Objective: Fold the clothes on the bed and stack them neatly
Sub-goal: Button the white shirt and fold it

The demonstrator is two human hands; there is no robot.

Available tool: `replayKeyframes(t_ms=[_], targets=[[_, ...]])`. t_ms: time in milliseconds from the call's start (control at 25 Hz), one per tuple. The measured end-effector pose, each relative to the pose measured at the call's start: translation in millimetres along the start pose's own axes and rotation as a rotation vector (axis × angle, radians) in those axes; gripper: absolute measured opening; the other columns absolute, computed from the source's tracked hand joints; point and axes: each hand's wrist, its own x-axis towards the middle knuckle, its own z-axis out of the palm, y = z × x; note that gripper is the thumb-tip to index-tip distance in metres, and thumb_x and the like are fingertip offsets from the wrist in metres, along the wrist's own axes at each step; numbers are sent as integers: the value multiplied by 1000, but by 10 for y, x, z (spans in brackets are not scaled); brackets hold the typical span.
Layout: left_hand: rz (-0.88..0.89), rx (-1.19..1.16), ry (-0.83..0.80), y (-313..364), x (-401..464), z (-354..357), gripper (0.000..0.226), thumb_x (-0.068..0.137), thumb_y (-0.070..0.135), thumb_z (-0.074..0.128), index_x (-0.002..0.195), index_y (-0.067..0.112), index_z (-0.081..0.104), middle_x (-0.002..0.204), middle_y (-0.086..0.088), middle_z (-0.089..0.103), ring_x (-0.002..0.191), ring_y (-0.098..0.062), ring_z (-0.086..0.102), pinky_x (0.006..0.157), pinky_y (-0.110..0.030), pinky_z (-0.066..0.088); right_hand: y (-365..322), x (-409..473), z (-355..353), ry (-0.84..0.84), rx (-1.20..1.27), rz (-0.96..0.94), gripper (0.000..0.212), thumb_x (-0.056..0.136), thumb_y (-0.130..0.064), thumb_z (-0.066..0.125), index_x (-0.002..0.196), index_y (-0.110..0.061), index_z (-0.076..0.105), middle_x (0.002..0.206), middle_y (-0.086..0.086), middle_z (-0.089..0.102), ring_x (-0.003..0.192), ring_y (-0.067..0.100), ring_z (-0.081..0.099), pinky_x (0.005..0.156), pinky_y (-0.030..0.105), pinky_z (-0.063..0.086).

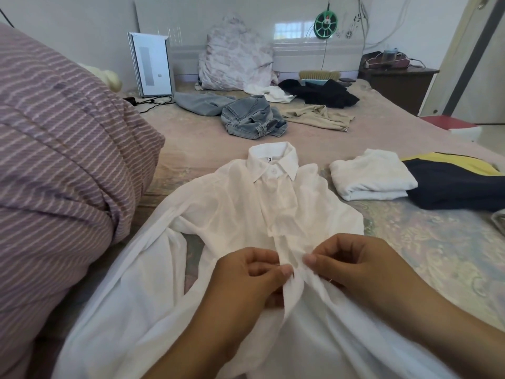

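Observation:
A white collared shirt point(246, 209) lies spread face up on the bed point(437, 247), collar pointing away from me. My left hand point(246, 277) and my right hand point(355, 263) meet over its front placket, each pinching one edge of the fabric at the middle. To the right lies a folded white garment point(371, 173), beside a folded navy and yellow piece point(459, 184). Farther back lie unfolded jeans point(251, 119), a beige garment point(319, 116), a black garment point(322, 94) and a small white piece point(273, 93).
A big striped pink duvet point(60, 160) is heaped along the left. A floral bundle point(235, 56) leans on the headboard near a white box-like appliance point(153, 64). A brush point(318, 75) lies at the back. A dark nightstand point(396, 83) and a red box point(453, 127) stand to the right.

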Motion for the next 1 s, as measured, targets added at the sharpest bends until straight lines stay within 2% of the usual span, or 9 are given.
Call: replayKeyframes(t_ms=[120, 360, 600, 840, 1000], targets=[[-69, -92, -39, -14, 7, -16, 16, 88, 9, 72, 100, -1, 74, 99, -19, 77, 95, -32, 74, 89, -45, 59, 23, -60, 46, 9, -117, -25, 18, 84, -23, 84, 71, -15, 73, 69, 0, 71, 64, 10, 61, 65, 27, 47], [-67, -130, 31, -51, -11, 35, 14, 86, 9, 75, 97, 0, 75, 93, -17, 77, 91, -31, 75, 87, -44, 60, 51, -89, 99, 16, -169, -48, 24, 89, -18, 77, 66, -19, 73, 68, -4, 71, 69, 9, 64, 71, 29, 49], [-39, -114, 44, -64, -30, 30, 13, 85, 11, 76, 95, 2, 77, 90, -16, 78, 89, -30, 76, 87, -43, 60, 66, -95, 122, 10, -181, -39, 28, 91, -23, 76, 66, -14, 68, 67, -1, 68, 66, 10, 58, 68, 30, 45], [-46, -197, -2, -59, -34, 17, 17, 100, 11, 58, 112, 6, 69, 99, -20, 76, 97, -35, 74, 92, -49, 58, 90, -56, 100, 18, -64, -29, 29, 92, -19, 76, 66, -9, 66, 61, 1, 59, 60, 10, 52, 65, 29, 43], [-35, -163, 34, -94, -30, 57, 28, 85, -1, 74, 111, 3, 65, 97, -18, 76, 94, -35, 73, 90, -45, 58, 126, -36, 112, 10, -84, -40, 29, 94, -19, 73, 68, -9, 64, 63, 2, 62, 62, 11, 54, 67, 30, 44]])
